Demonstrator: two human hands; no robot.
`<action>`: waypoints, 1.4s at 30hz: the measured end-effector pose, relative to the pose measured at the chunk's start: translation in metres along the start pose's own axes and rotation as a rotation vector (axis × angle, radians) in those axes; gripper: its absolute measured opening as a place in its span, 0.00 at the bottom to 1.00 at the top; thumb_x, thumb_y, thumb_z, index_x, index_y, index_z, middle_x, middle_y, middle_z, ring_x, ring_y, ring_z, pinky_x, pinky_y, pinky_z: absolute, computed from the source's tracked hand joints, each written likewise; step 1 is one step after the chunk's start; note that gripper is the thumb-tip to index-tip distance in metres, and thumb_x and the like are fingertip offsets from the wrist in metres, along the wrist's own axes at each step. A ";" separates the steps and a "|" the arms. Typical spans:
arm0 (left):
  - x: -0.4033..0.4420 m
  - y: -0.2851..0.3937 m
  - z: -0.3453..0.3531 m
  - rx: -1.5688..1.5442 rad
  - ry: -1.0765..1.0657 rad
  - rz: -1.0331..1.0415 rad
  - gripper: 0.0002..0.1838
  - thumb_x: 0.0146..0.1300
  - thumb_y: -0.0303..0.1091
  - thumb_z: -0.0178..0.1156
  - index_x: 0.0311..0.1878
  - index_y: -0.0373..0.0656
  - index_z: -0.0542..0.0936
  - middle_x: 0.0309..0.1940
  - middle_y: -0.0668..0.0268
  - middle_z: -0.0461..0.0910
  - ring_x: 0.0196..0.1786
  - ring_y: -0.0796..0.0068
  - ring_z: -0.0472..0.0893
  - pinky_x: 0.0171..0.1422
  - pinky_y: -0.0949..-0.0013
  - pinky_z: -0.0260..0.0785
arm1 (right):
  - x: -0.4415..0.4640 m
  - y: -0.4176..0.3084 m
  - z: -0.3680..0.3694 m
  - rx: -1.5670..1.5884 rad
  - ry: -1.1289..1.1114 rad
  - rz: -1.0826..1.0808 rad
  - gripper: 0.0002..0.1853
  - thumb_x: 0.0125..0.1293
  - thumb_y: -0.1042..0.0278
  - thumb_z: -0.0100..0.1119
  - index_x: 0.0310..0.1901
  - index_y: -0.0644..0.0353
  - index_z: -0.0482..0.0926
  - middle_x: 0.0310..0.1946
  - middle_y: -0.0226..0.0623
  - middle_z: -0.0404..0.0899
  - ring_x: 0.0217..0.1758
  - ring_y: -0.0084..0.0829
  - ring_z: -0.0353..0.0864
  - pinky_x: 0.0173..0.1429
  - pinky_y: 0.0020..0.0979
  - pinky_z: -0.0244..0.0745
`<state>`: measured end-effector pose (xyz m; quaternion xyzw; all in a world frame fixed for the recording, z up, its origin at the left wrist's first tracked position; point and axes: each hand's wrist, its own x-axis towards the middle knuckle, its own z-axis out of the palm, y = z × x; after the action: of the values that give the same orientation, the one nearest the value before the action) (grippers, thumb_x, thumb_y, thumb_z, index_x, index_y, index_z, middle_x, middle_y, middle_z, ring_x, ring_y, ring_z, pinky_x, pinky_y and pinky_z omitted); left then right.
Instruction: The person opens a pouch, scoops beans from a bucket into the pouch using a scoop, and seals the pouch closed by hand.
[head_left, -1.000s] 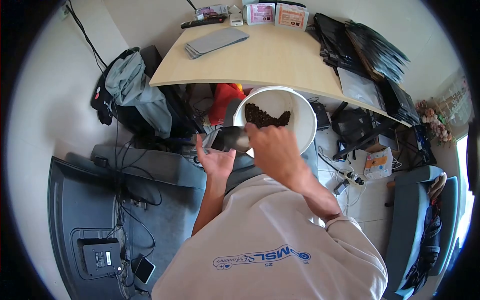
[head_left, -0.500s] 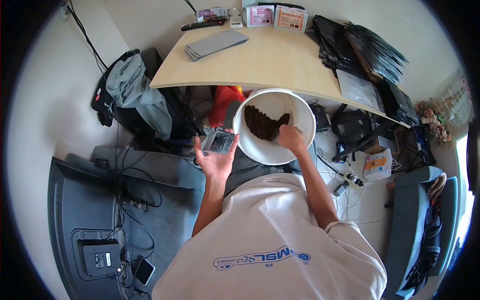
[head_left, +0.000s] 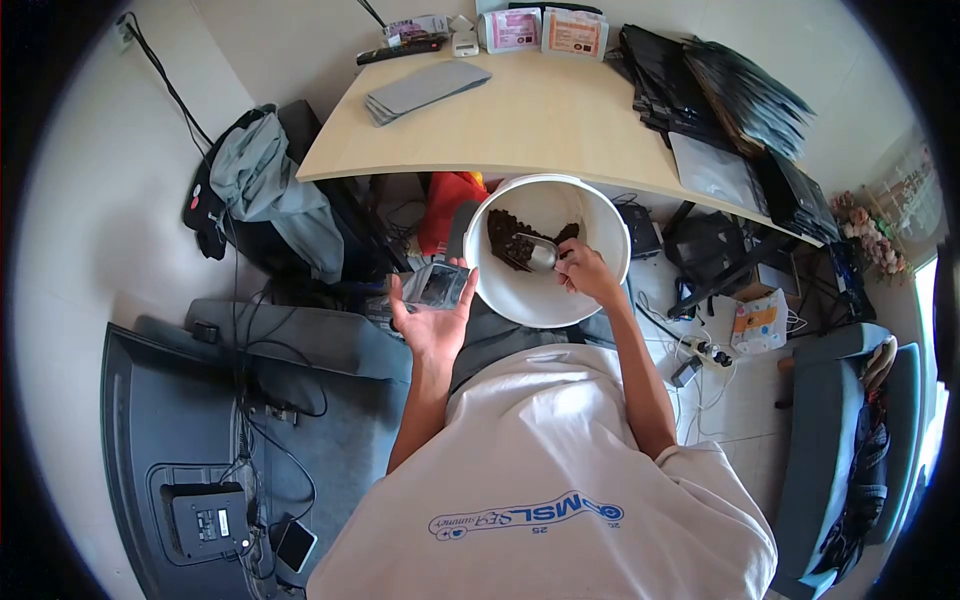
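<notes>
My left hand [head_left: 432,328] cups an opened pouch with a clear, shiny side [head_left: 440,285], thumb and fingers at its two edges. It is held just left of a round white bucket [head_left: 545,308]. In the bucket lies a heap of dark brown pieces [head_left: 503,228], too small for me to name surely. My right hand [head_left: 588,273] is inside the bucket's near right part, closed round the handle of a metal scoop [head_left: 541,254]. The scoop's bowl points left over the heap, with some dark pieces at its mouth.
A wooden desk [head_left: 480,125] stands ahead, with grey flat pouches [head_left: 425,90], two labelled packets and stacks of black bags [head_left: 665,85]. Cables and a power strip [head_left: 712,354] lie on the right floor. At left are a grey seat and a monitor [head_left: 150,430].
My right hand has turned and moved slightly right, bringing the scoop into sight above the dark heap. The left hand and its pouch stay almost where they were.
</notes>
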<state>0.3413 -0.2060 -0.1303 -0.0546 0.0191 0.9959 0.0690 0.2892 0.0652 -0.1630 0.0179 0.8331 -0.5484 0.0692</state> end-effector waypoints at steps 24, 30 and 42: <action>0.001 0.001 -0.001 -0.010 -0.011 -0.038 0.28 0.62 0.54 0.62 0.50 0.36 0.77 0.51 0.48 0.78 0.59 0.50 0.75 0.73 0.42 0.61 | -0.012 -0.020 -0.015 0.081 -0.078 0.033 0.14 0.65 0.74 0.56 0.51 0.66 0.74 0.23 0.39 0.82 0.21 0.24 0.78 0.25 0.28 0.72; 0.001 0.002 -0.003 0.013 -0.004 -0.019 0.33 0.59 0.54 0.64 0.51 0.30 0.76 0.54 0.47 0.74 0.63 0.50 0.71 0.74 0.47 0.60 | -0.012 -0.022 -0.018 0.124 -0.132 0.092 0.16 0.68 0.73 0.54 0.57 0.64 0.70 0.24 0.36 0.80 0.19 0.20 0.70 0.24 0.24 0.64; 0.001 0.003 -0.004 0.007 -0.003 -0.010 0.31 0.60 0.54 0.64 0.50 0.31 0.75 0.55 0.46 0.72 0.63 0.50 0.70 0.74 0.46 0.59 | -0.033 -0.060 -0.033 0.127 -0.195 -0.008 0.14 0.67 0.74 0.54 0.53 0.68 0.73 0.24 0.36 0.80 0.21 0.21 0.72 0.25 0.25 0.67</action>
<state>0.3403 -0.2091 -0.1342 -0.0531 0.0220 0.9956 0.0742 0.3125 0.0731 -0.0914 -0.0344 0.7861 -0.5996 0.1464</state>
